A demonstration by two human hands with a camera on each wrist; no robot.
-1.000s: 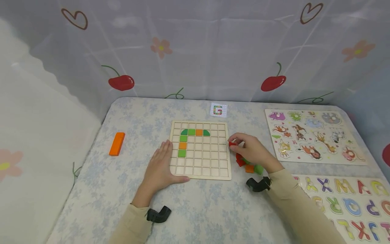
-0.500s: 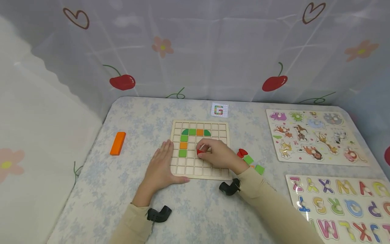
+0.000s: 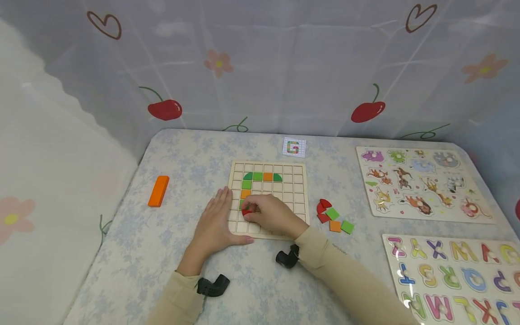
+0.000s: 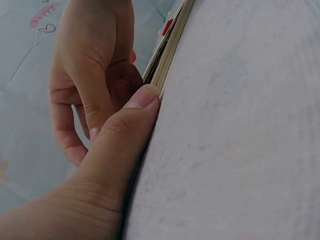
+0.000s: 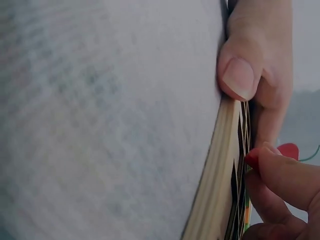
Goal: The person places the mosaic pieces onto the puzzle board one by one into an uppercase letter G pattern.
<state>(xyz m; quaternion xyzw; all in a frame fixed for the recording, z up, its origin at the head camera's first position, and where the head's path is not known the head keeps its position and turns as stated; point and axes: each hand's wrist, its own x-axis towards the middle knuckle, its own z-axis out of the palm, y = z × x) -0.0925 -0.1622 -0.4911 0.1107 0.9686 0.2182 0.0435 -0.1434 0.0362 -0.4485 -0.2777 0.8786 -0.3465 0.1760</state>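
My left hand point(image 3: 213, 221) rests with straight fingers along the left side of the wooden grid board point(image 3: 298, 198), its thumb point(image 4: 115, 140) against the front edge. Between thumb and fingertips, my right hand point(image 3: 272, 214) pinches a small red quarter-circle tile point(image 3: 246, 211) over the board's left part, just below a green square tile that the fingers partly cover. The same red tile point(image 5: 252, 159) shows at the fingertips in the right wrist view. Green and orange squares run along the board's top row and left column, with a dark green quarter-circle tile point(image 3: 277, 177) at the row's right end.
Loose red tiles point(image 3: 323, 210), green squares point(image 3: 347, 226) and an orange square point(image 3: 335, 226) lie right of the board. Behind it is a small pattern card point(image 3: 294, 147). An orange block point(image 3: 158, 191) lies left; an animal puzzle point(image 3: 410, 205) and a letter puzzle point(image 3: 443, 289) lie right.
My right hand has carried the red tile from the loose pile leftward across the board to its left column. My left hand has stayed at the board's edge.
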